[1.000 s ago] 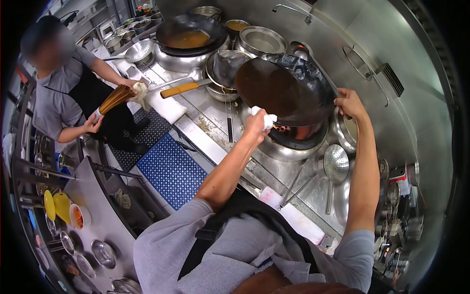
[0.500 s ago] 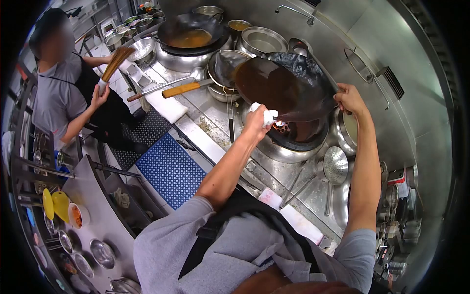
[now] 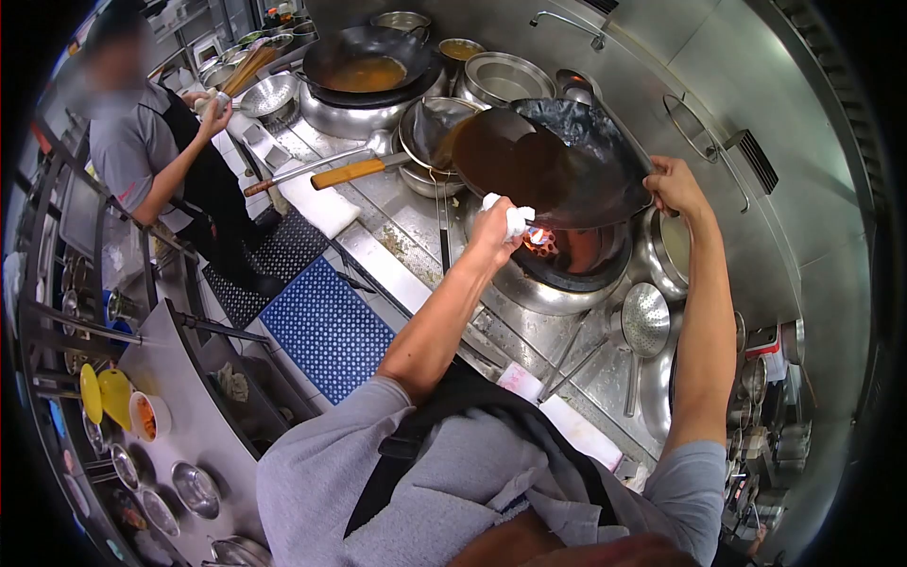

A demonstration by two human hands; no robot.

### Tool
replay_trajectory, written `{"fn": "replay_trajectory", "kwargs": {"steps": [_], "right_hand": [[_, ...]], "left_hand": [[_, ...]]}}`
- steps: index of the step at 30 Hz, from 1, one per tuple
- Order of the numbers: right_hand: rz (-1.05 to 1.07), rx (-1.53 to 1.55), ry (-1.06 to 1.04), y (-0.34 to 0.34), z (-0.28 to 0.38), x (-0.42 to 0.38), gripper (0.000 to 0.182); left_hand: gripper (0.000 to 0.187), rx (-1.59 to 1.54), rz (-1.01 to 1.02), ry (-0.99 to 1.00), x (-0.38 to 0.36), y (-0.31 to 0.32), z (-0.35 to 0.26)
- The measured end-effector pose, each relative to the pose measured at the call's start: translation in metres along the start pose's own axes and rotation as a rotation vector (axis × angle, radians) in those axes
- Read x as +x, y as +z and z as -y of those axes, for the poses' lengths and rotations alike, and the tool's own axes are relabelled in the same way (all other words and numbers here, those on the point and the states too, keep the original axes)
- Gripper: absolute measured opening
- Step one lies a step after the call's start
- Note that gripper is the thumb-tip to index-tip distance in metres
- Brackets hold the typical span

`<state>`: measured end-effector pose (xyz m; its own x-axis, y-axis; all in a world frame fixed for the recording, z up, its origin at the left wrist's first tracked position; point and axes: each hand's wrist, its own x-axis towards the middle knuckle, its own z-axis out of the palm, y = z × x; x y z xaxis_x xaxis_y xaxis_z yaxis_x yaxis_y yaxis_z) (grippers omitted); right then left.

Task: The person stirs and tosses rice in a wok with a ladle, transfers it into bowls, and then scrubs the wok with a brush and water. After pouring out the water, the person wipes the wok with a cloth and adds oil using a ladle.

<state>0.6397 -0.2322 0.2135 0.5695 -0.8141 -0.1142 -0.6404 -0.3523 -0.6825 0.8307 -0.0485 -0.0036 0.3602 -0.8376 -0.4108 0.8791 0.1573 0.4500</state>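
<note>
A large dark wok (image 3: 590, 165) hangs tilted above the lit burner (image 3: 540, 244), its low side to the left and brown liquid (image 3: 515, 165) pooled there. With a white cloth (image 3: 516, 219) between, my left hand (image 3: 491, 232) is closed on the near rim. My right hand (image 3: 676, 186) grips the wok's right edge with its fingers closed. Just left of the wok a strainer (image 3: 436, 132) rests over a metal pot (image 3: 430, 181), under the wok's low edge. Orange flame shows in the burner opening beneath the wok.
Another wok with yellowish liquid (image 3: 368, 74) sits at the back left. A perforated ladle (image 3: 645, 319) lies right of the burner. A wooden-handled tool (image 3: 350, 173) juts left. A co-worker (image 3: 142, 142) stands at the left, holding a bamboo brush (image 3: 250, 68). Blue mat (image 3: 326, 326) on the floor.
The tilted wok and both my hands have shifted very slightly left and up. More of the flame shows. The co-worker has turned and moved the bamboo brush toward the back counter.
</note>
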Motion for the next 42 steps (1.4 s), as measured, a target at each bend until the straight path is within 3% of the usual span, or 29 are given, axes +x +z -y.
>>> {"fn": "replay_trajectory", "kwargs": {"steps": [12, 15, 18, 42], "right_hand": [[-0.015, 0.024, -0.012, 0.002, 0.011, 0.003, 0.037], [-0.025, 0.008, -0.017, 0.001, 0.012, 0.005, 0.038], [0.002, -0.041, 0.017, -0.002, 0.020, 0.005, 0.070], [-0.043, -0.173, 0.024, -0.015, 0.041, 0.019, 0.063]], "left_hand": [[0.013, -0.017, 0.007, -0.032, 0.002, 0.004, -0.007], [0.012, -0.022, 0.012, -0.038, 0.001, 0.006, -0.009], [0.012, -0.045, 0.036, -0.027, 0.005, 0.005, -0.008], [0.010, -0.158, 0.089, -0.109, 0.007, 0.019, -0.019]]}}
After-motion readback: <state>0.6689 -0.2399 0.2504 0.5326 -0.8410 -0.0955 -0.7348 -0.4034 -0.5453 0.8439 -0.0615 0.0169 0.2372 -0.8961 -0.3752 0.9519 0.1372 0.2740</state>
